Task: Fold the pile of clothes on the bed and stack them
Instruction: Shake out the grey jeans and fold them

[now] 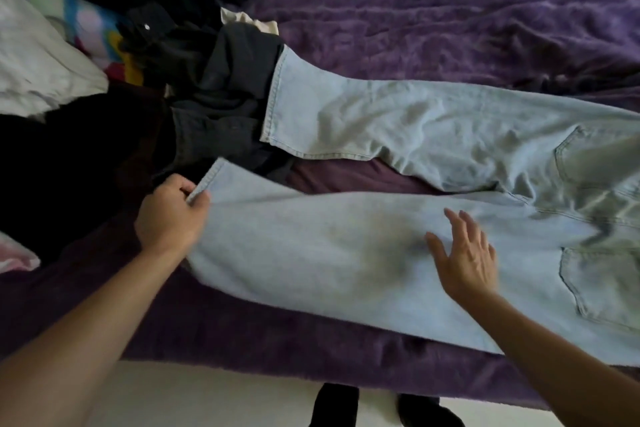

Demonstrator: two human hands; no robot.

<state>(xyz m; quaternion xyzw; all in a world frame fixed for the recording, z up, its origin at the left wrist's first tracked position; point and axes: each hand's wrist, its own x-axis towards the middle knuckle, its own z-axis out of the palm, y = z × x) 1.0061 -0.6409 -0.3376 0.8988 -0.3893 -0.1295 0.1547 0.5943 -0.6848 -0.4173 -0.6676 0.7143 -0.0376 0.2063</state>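
Observation:
Light blue jeans (398, 121) lie spread across the purple bed, back pockets up, waist off to the right and both legs pointing left. My left hand (171, 215) pinches the hem of the near leg (298, 253) at its left end. Over the middle of that near leg hovers my right hand (464, 258), flat with fingers apart and holding nothing; whether it touches the denim I cannot tell. A pile of dark clothes (207, 87) sits at the left, with the far leg's hem resting against it.
A purple fuzzy blanket (433, 10) covers the bed. At the far left lie a white cloth (38, 59) and a colourful patterned fabric (90, 28). The bed's front edge (277, 371) runs along the bottom, with pale floor and my dark-socked feet (374, 406) below.

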